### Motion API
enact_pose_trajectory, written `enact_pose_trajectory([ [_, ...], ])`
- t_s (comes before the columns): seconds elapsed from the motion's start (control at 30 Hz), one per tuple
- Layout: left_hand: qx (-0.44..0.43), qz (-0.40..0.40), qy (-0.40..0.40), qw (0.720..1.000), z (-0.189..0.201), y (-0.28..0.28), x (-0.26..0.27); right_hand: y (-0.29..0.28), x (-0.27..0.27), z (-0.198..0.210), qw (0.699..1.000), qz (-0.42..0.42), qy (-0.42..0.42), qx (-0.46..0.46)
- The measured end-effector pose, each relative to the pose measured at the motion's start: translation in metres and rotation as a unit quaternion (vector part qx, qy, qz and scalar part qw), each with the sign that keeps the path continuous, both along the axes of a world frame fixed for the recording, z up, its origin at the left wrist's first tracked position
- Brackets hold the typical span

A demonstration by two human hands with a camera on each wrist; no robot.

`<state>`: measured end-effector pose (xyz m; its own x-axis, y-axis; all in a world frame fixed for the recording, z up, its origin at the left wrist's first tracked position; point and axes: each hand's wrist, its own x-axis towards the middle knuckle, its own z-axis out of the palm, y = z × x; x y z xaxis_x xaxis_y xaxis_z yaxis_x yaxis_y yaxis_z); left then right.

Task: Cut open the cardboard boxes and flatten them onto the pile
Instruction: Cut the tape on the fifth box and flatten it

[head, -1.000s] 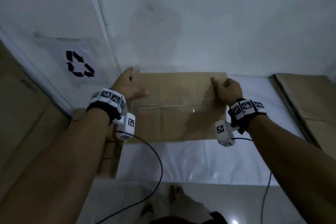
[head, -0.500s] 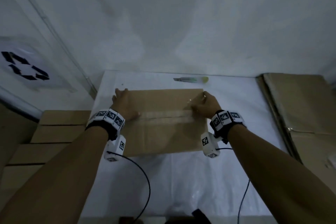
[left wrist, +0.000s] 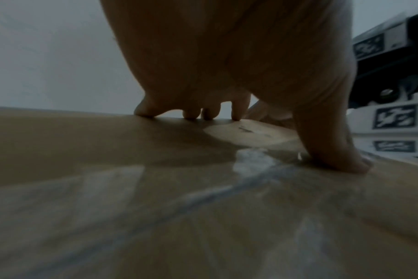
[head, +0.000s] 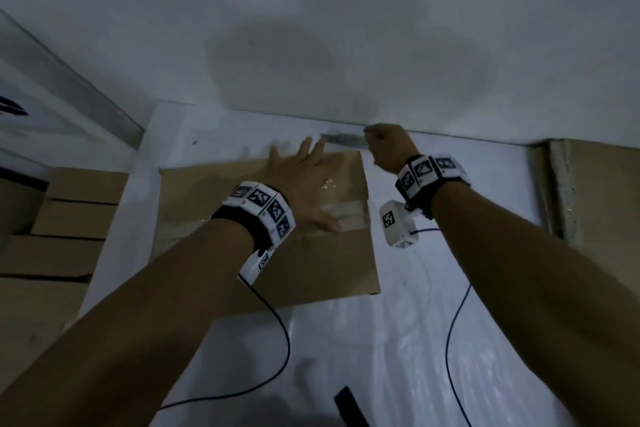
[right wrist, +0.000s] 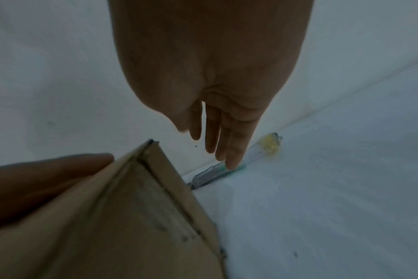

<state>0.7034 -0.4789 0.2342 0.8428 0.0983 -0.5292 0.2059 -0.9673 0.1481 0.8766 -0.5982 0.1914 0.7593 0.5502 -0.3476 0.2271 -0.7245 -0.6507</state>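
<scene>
A taped brown cardboard box point(head: 207, 198) lies on the white table point(head: 433, 340). My left hand point(head: 304, 180) presses flat on its top near the far right corner, fingers spread and the thumb on the clear tape point(left wrist: 251, 164). My right hand point(head: 388, 146) is past the box's far right corner, by the wall. Its straight fingertips point(right wrist: 232, 162) touch a clear cutter point(right wrist: 212, 175) with a yellow end that lies along the wall. In the head view the cutter point(head: 341, 139) shows as a blurred streak left of that hand.
A pile of flattened cardboard point(head: 595, 211) lies at the table's right end. Stacked closed boxes point(head: 62, 225) stand off the table's left side. The white wall point(head: 311, 28) rises directly behind the table. Two black wrist cables point(head: 450, 340) trail over the near half of the table.
My left hand has moved from the box's left edge to its top right. My right hand has let go of the box and reached back to the cutter.
</scene>
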Motion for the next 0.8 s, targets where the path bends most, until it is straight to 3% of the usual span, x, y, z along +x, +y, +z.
enact_pose_trajectory([
  [0.1,0.003,0.001,-0.003,1.0,-0.001,0.004,0.006,0.013,0.02,-0.013,0.988,0.095,-0.042,-0.112],
  [0.23,0.006,-0.004,-0.004,1.0,-0.008,0.009,0.006,0.018,0.022,-0.029,0.941,0.247,-0.116,-0.201],
  [0.33,0.0,-0.004,-0.013,1.0,-0.011,0.007,0.003,0.008,0.012,-0.04,0.923,0.247,-0.198,-0.217],
  [0.4,-0.008,-0.001,-0.023,1.0,-0.011,0.006,0.0,-0.001,0.001,-0.042,0.915,0.244,-0.208,-0.244],
  [0.47,-0.017,0.002,-0.041,0.999,-0.012,0.006,-0.006,-0.01,-0.005,-0.041,0.927,0.206,-0.182,-0.254],
  [0.53,-0.034,0.024,-0.058,0.997,-0.013,0.01,-0.014,-0.018,-0.008,-0.034,0.958,0.139,-0.132,-0.212],
  [0.6,-0.045,0.047,-0.07,0.995,-0.013,0.016,-0.024,-0.023,-0.012,-0.017,0.988,0.04,-0.108,-0.104],
  [0.67,-0.046,0.069,-0.083,0.993,-0.01,0.026,-0.04,-0.018,-0.024,0.009,0.994,-0.035,-0.105,0.016],
  [0.73,-0.039,0.099,-0.101,0.989,-0.004,0.04,-0.064,-0.002,-0.05,0.039,0.991,-0.023,-0.093,0.097],
  [0.8,-0.026,0.138,-0.121,0.983,-0.001,0.057,-0.093,0.018,-0.084,0.065,0.988,0.081,-0.1,0.085],
])
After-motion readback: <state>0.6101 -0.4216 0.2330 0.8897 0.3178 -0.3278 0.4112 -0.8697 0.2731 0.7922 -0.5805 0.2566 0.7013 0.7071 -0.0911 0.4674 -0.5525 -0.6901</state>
